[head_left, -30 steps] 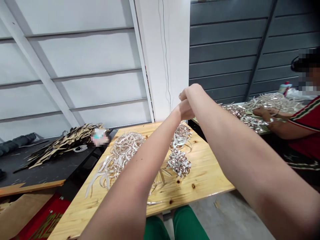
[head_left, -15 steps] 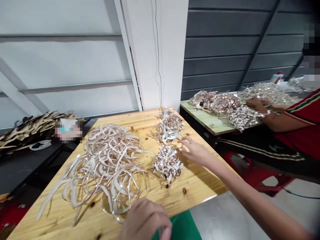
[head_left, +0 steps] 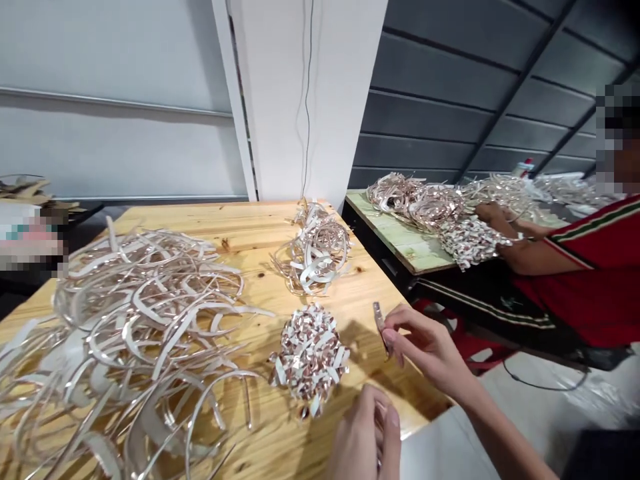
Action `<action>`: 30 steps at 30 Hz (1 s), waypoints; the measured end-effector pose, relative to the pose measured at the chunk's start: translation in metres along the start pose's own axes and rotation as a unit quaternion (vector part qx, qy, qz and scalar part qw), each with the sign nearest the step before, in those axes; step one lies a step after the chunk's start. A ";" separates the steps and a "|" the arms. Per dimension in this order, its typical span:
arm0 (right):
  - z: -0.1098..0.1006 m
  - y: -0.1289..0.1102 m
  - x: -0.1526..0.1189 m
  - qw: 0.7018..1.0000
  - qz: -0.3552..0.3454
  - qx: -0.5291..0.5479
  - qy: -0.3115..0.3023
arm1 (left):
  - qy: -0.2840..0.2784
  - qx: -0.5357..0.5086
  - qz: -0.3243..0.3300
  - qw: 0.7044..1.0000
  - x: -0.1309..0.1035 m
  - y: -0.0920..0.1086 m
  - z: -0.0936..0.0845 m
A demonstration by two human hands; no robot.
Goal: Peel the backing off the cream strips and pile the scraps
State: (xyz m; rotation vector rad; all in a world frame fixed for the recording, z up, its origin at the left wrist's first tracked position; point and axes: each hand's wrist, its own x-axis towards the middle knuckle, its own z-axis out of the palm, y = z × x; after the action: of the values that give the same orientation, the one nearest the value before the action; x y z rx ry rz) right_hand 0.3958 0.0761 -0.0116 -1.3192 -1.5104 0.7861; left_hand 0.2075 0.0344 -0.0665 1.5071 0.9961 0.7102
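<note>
A short shiny metallic strip (head_left: pixel 379 317) is pinched between the thumb and fingers of my right hand (head_left: pixel 425 347), over the table's right edge. Low in the picture, my left hand (head_left: pixel 364 430) is closed, thumb against fingers; a glint shows there, but what it holds is too hidden to make out. Just left of my hands lies a heap of small cut rose-and-white foil pieces (head_left: pixel 313 353). Long curled strips (head_left: pixel 150 327) form a large tangle across the left of the wooden table (head_left: pixel 240 223). A smaller bundle of looped strips (head_left: pixel 320 250) rests behind the heap.
At the right, a co-worker in a red sleeve (head_left: pixel 590 233) has hands in similar strips (head_left: pixel 440 203) on another table (head_left: pixel 400 243). A red stool (head_left: pixel 473 350) stands below. A thin cable (head_left: pixel 307 100) hangs down the white pillar (head_left: pixel 280 133).
My right hand has come back from beside the looped bundle and now holds a short strip. My left hand has moved right, nearer to it. The view has shifted right and closer.
</note>
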 end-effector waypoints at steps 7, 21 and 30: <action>0.037 -0.005 -0.044 0.957 0.052 0.187 0.218 | 0.128 0.061 0.110 0.984 0.009 0.025 -0.002; 0.062 -0.067 -0.097 0.940 0.060 0.061 0.329 | 0.312 0.051 0.173 0.933 -0.050 0.030 -0.060; 0.089 -0.073 -0.089 0.979 0.150 0.055 0.124 | 0.365 0.035 0.215 0.905 -0.051 0.031 -0.081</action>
State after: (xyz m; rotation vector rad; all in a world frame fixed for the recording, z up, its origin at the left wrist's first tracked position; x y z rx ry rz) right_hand 0.2840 -0.0158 0.0031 -1.5203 -1.0703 0.8457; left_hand 0.1198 0.0268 -0.0169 1.5662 1.2449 1.6545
